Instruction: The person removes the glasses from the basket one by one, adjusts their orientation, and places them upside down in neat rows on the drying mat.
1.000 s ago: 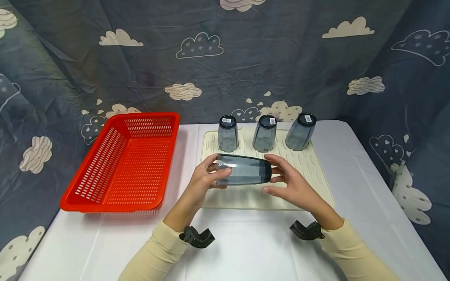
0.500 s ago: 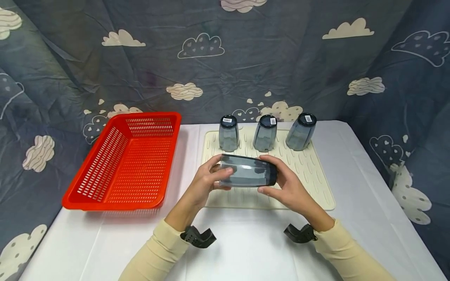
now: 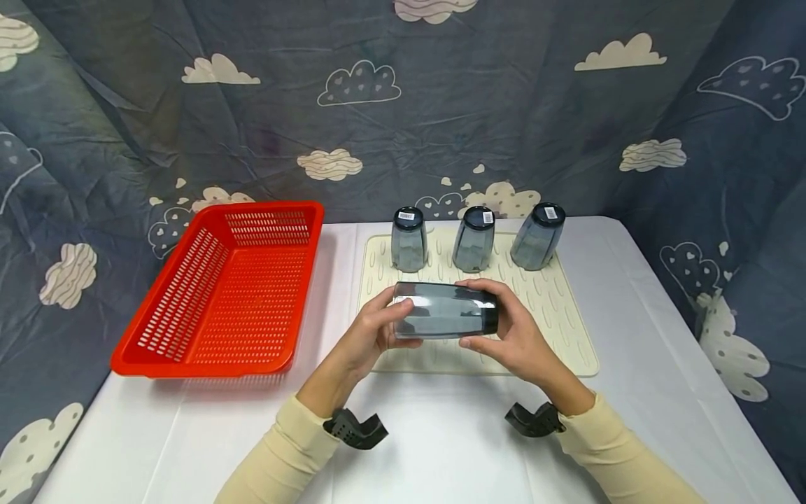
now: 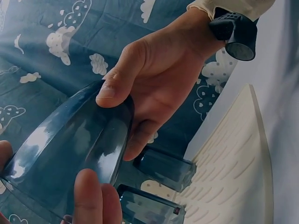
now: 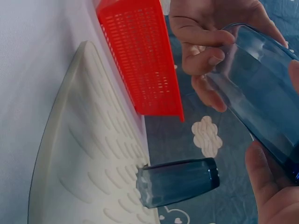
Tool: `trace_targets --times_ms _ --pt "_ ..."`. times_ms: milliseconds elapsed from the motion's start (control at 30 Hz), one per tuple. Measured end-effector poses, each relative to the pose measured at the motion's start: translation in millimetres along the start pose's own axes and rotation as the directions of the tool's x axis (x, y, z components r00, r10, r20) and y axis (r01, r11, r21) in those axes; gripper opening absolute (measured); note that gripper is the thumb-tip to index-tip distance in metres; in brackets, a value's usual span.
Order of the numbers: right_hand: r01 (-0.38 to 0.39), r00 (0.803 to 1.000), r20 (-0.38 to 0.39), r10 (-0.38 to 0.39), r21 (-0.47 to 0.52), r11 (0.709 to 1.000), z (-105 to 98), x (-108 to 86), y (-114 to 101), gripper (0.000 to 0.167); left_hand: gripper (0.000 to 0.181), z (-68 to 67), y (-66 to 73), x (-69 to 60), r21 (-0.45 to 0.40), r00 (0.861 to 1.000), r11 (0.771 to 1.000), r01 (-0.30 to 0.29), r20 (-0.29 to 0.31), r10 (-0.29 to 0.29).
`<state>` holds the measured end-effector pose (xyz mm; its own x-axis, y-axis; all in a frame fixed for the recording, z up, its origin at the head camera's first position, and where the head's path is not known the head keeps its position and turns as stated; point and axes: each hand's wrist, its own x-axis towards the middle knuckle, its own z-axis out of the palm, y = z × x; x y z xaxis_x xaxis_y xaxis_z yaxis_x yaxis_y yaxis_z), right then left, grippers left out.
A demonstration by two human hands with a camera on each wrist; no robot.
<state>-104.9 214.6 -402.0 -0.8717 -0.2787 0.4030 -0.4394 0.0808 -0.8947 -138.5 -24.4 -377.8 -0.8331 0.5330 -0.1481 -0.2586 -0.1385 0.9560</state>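
A smoky blue-grey drinking glass [image 3: 446,310] lies sideways in the air, held between both hands above a cream ribbed drying mat [image 3: 569,336]. My left hand [image 3: 373,329] grips its clear rim end, thumb across the near side. At the thick dark base, my right hand [image 3: 516,334] holds with thumb below and fingers above. In the right wrist view, the left fingertips [image 5: 217,60] press against the rim. Along the mat's far edge stand three similar glasses upside down: a left one [image 3: 408,241], a middle one [image 3: 474,241] and a right one [image 3: 538,238], their bases bearing white labels.
To the left, a red perforated plastic basket [image 3: 296,308] sits on the white-covered table [image 3: 441,441]. A dark cloud-patterned cloth [image 3: 491,112] hangs behind and at both sides. Each wrist carries a black camera mount.
My right hand has moved left and closed around the glass's base. The glass has turned slightly in the hands and shifted a little to the right. The standing glasses have stayed put.
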Motion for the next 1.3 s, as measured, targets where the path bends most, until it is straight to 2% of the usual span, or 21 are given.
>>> trace_targets --times_ms 300,433,500,567,667,800,867,1000,1100,1167,1300 --pt "-0.04 0.999 -0.015 0.039 -0.017 0.999 -3 -3.4 1 0.076 0.057 0.1 -5.8 0.6 -0.022 0.998 0.999 0.05 0.026 -0.049" --pt "-0.05 0.998 -0.037 0.049 -0.024 0.998 -13 -4.6 -3 0.076 0.072 0.0 -3.1 3.6 -0.006 0.996 0.997 0.072 0.061 -0.072" --pt "-0.035 0.997 -0.074 0.033 -0.021 0.999 -24 -6.6 -7 0.078 0.081 -0.7 -0.9 3.5 0.031 0.995 0.997 0.071 0.072 -0.073" --pt "-0.013 0.994 -0.106 0.01 -0.026 1.0 -40 -10.5 -14 0.079 0.083 -2.8 0.7 1.3 0.106 0.995 0.993 0.061 0.072 -0.069" --pt "-0.019 0.981 -0.195 0.004 -0.073 0.997 -68 -20.8 -27 0.083 0.072 -8.1 0.7 -3.4 0.198 0.997 0.979 0.039 0.055 -0.051" --pt "-0.049 0.954 -0.299 0.016 -0.106 0.993 -98 -35.9 -38 0.087 0.056 -15.0 -1.6 -6.8 0.226 0.999 0.974 0.004 -0.049 0.007" --pt "-0.061 0.943 -0.331 0.021 -0.11 0.992 -109 -42.7 -39 0.089 0.051 -16.7 -2.1 -7.2 0.245 0.991 0.969 -0.024 -0.123 0.055" --pt "-0.12 0.924 -0.379 0.052 -0.16 0.98 -123 -53.9 -39 0.093 0.049 -17.2 -2.2 -8.3 0.319 0.957 0.944 -0.086 -0.236 0.167" --pt "-0.165 0.915 -0.401 0.051 -0.256 0.953 -130 -59.3 -39 0.097 0.05 -17.0 -2.8 -9.3 0.363 0.932 0.922 -0.137 -0.268 0.244" --pt "-0.194 0.911 -0.411 0.043 -0.334 0.922 -134 -61.3 -39 0.098 0.05 -16.8 -3.1 -10.2 0.371 0.92 0.914 -0.162 -0.277 0.275" --pt "-0.228 0.903 -0.428 0.022 -0.436 0.871 -139 -62.8 -42 0.098 0.048 -15.3 -3.6 -11.5 0.368 0.912 0.913 -0.175 -0.289 0.291"
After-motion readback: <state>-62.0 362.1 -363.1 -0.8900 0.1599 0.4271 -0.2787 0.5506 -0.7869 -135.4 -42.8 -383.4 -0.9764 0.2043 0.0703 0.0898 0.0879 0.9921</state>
